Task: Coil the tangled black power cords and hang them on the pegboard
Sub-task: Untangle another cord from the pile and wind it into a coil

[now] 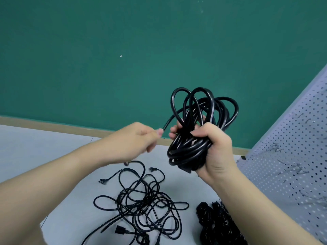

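Note:
My right hand [215,149] grips a thick coiled black power cord [191,138], held up above the table, with several loops sticking out over the fist. My left hand [139,140] pinches the loose end of that same cord just left of the coil. Below lies a tangled pile of thinner black cords [141,204] with several plugs showing. Another bundle of black cord [217,225] lies at the lower right, partly behind my right forearm. The grey pegboard [292,156] stands at the right, tilted in view, with metal hooks [299,169] on it.
The cords lie on a pale grey table [53,147] with a wooden strip along its back edge. Behind it rises a green wall [123,59]. A small black object [243,157] sits at the pegboard's foot.

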